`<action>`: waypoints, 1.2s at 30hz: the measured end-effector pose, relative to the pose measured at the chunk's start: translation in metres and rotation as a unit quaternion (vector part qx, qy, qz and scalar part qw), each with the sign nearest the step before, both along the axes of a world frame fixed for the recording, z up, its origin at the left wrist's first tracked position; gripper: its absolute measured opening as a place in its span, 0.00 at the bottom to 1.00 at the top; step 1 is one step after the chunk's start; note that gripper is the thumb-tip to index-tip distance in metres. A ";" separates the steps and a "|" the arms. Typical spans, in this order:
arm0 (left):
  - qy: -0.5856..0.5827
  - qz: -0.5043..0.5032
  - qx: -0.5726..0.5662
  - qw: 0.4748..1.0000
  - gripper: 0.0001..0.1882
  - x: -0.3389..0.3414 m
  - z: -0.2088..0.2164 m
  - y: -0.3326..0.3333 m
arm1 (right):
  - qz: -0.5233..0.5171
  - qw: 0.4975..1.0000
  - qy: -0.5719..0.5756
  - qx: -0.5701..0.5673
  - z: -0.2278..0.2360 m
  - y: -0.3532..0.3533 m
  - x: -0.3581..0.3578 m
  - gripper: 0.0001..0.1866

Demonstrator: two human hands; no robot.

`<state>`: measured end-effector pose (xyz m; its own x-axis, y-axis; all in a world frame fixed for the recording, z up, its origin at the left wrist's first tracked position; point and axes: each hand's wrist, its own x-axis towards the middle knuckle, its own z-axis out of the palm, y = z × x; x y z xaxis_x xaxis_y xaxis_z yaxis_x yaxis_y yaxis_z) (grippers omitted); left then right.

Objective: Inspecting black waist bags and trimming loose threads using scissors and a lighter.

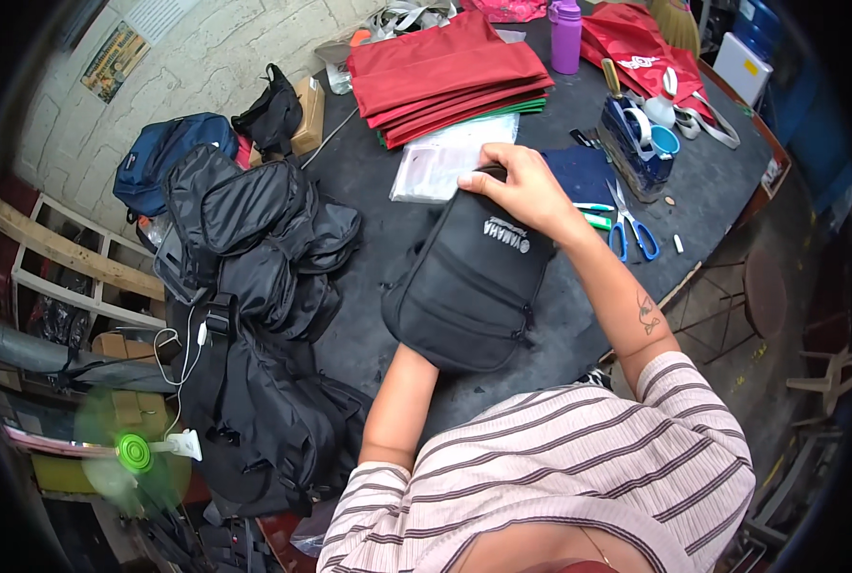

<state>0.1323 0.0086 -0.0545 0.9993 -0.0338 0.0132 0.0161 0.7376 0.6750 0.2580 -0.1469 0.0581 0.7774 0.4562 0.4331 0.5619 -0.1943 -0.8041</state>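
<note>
A small black zippered bag (464, 291) with white lettering on its front is held tilted above the dark table. My right hand (523, 191) pinches its top edge, the thumb lying on the front face. From below, my left forearm (400, 399) runs up to the bag's lower edge. The bag hides my left hand; whether it is inside or behind cannot be made out. Just beyond the bag lie clear plastic sleeves (424, 172). Right of my right wrist are blue-handled scissors (625, 224) and a green-and-white item (596, 221).
Black bags (240, 201) pile up along the left, beside a blue backpack (173, 158). Folded red fabric (445, 72) is stacked at the back near a purple bottle (565, 38). A dark tool holder (636, 143) stands right. A small fan (135, 454) spins at lower left.
</note>
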 end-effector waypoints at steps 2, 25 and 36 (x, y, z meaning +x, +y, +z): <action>-0.007 -0.002 -0.006 1.000 0.30 -0.004 0.003 0.012 | 0.128 0.979 0.066 0.147 0.005 -0.006 0.013 0.18; -0.120 0.019 -0.046 0.992 0.30 0.003 0.007 0.032 | 0.021 0.973 -0.199 0.116 -0.007 0.003 -0.043 0.16; -0.137 0.023 -0.057 0.989 0.29 -0.018 -0.005 0.039 | 0.016 0.935 -0.330 0.130 -0.001 0.004 -0.067 0.08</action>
<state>0.1145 0.0480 -0.0592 0.9583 0.0289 0.2844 -0.1909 0.8051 0.5616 0.1907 -0.1433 0.0574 0.2906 0.2874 0.9127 0.9542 -0.0160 -0.2988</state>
